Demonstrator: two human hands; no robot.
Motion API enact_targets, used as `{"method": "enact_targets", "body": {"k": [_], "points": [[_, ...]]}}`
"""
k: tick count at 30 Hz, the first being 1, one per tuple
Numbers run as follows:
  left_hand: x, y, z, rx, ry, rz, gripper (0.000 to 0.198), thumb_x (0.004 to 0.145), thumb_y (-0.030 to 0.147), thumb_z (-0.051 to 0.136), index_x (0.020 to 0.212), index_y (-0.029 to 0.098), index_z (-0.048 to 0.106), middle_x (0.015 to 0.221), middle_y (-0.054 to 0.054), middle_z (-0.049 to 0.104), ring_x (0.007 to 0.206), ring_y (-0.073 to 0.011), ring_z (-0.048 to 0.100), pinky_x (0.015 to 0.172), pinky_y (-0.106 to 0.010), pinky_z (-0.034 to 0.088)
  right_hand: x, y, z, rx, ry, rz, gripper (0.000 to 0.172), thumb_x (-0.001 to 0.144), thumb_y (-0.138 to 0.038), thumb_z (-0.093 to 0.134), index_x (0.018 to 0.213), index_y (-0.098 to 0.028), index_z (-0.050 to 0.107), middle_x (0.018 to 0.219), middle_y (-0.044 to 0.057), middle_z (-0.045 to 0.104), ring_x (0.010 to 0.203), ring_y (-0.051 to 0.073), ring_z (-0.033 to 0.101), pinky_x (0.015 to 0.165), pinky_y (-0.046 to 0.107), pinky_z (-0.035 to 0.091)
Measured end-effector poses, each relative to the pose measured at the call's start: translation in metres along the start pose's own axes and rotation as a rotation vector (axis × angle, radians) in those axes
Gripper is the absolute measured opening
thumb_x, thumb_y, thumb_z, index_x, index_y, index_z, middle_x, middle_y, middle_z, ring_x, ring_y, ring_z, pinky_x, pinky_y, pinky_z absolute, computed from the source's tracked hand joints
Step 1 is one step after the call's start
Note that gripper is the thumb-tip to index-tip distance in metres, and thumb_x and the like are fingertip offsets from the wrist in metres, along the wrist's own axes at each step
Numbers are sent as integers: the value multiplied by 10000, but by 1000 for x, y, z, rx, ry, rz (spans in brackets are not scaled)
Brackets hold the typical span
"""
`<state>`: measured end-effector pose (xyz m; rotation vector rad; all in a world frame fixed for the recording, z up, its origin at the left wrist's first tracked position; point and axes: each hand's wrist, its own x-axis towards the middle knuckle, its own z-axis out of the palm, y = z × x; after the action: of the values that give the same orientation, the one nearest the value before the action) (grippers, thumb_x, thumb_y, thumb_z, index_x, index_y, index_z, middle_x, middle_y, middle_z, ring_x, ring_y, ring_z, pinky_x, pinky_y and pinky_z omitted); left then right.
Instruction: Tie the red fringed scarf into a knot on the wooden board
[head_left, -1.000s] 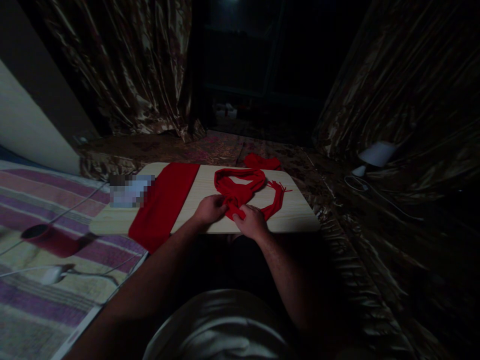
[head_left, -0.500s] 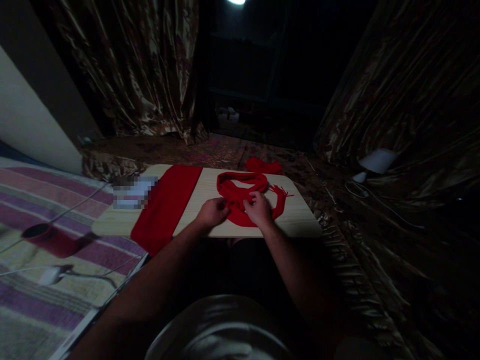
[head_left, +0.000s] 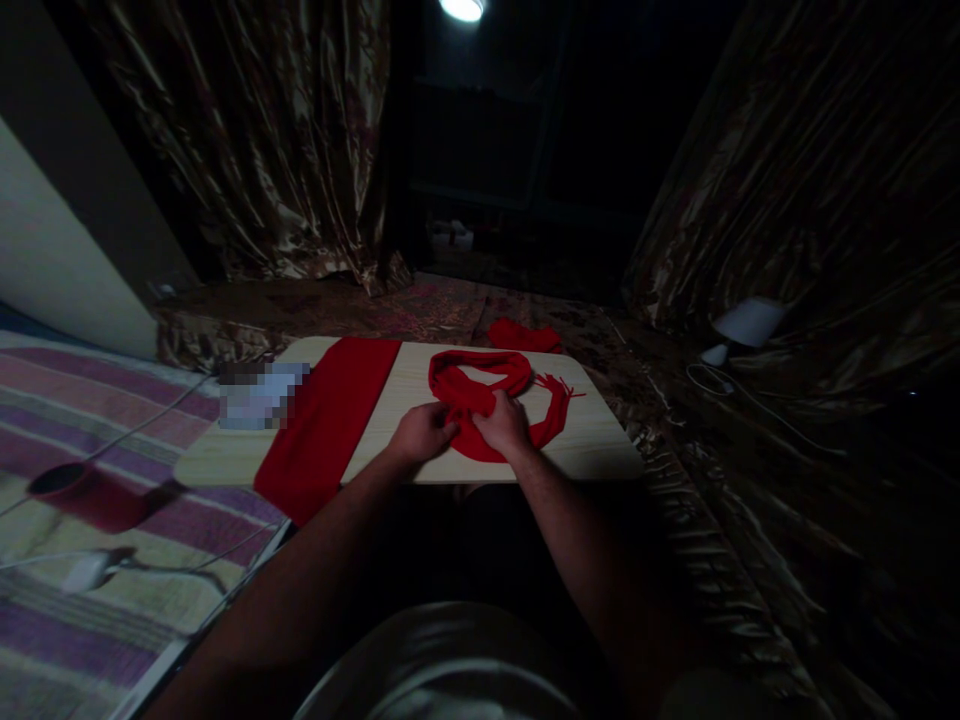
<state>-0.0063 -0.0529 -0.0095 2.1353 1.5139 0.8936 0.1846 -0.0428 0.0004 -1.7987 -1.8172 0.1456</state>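
A red scarf [head_left: 480,440] with fringed ends lies in a loop on a pale wooden board [head_left: 600,430] in front of me. My left hand [head_left: 422,432] is closed on the loop's left side, with thumb and fingers pinching the fabric. Across from it my right hand [head_left: 502,425] grips a folded part of the same scarf near the loop's middle. The fringe spreads out to the right of that hand. A flat red cloth [head_left: 337,410] runs across the board left of my hands, its near end hanging over the edge.
Another bunched red cloth [head_left: 523,336] lies beyond the board's far edge. On the striped bedding [head_left: 187,520] at left are a red cup-like container [head_left: 90,497] and a white plug with cables [head_left: 88,570]. A white lamp [head_left: 750,322] stands at right. A blurred-out item [head_left: 262,395] rests on the board's left.
My right hand has shifted slightly down and left, and its fingers have closed over the scarf's fold. The left hand stays at the loop's left side. The whole view has tilted slightly.
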Motion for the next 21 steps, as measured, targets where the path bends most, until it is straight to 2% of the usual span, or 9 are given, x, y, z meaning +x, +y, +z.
{"method": "enact_targets", "body": {"k": [3, 6, 11, 15, 21], "points": [[0, 0, 1, -11, 15, -20, 345, 837, 402, 653, 1104, 205, 745, 984, -80, 776, 828, -223, 700, 720, -285, 487, 0, 2, -2, 20, 9, 44, 279, 837, -357, 648, 1076, -215, 646, 1037, 98, 736, 992, 254, 663, 865, 342, 482], [-1, 1, 1, -3, 33, -14, 371, 845, 453, 653, 1106, 204, 741, 1010, -85, 766, 851, -223, 696, 727, -288, 494, -1, 3, -3, 79, 2, 47, 184, 854, -306, 606, 1019, -231, 638, 993, 65, 734, 926, 226, 663, 818, 314, 485], [-1, 1, 1, -3, 64, 12, 457, 863, 524, 632, 1153, 180, 716, 1053, -105, 747, 892, -238, 693, 755, -310, 515, -2, 0, -8, 311, 4, 48, 198, 856, -260, 579, 1050, -228, 606, 1002, 53, 726, 907, 207, 652, 818, 298, 498], [-2, 0, 2, -24, 81, 30, 467, 877, 516, 613, 1188, 179, 705, 1086, -103, 740, 925, -238, 689, 800, -313, 521, -4, -6, -14, 418, 28, 62, 186, 851, -278, 571, 1018, -208, 613, 998, 58, 726, 903, 211, 646, 839, 308, 501], [0, -3, 1, 18, 63, 77, 446, 868, 460, 609, 1200, 186, 725, 1079, -110, 722, 934, -247, 681, 839, -325, 521, -11, -9, -17, 410, -96, -59, 194, 850, -284, 576, 1003, -218, 676, 880, -3, 722, 765, 166, 604, 751, 258, 478]]}}
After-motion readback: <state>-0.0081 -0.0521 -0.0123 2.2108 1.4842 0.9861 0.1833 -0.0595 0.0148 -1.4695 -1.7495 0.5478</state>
